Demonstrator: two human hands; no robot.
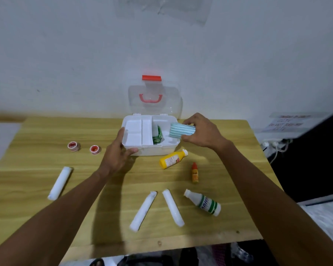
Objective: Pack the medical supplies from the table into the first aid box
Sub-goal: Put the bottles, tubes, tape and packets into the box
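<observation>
Near the front edge of the bench [37,208] lie three white rolls [142,211] and a white bottle [204,203], with an orange dropper [194,172], a yellow bottle [172,159] and two tape rolls [73,146] farther back. The left hand [119,150] grips the box [135,129] at its front-left corner near the far edge, lid [154,98] upright against the wall. The right hand [202,131] pinches a striped packet [181,129] over the right compartment, beside a partly hidden green carton [158,138].

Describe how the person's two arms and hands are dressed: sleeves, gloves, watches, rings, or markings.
Both forearms are bare up to the picture's edge, with no sleeves visible. The left hand and right hand wear no gloves. No watch, bracelet or bandage shows on either wrist. No ring shows, though the picture is soft.
</observation>
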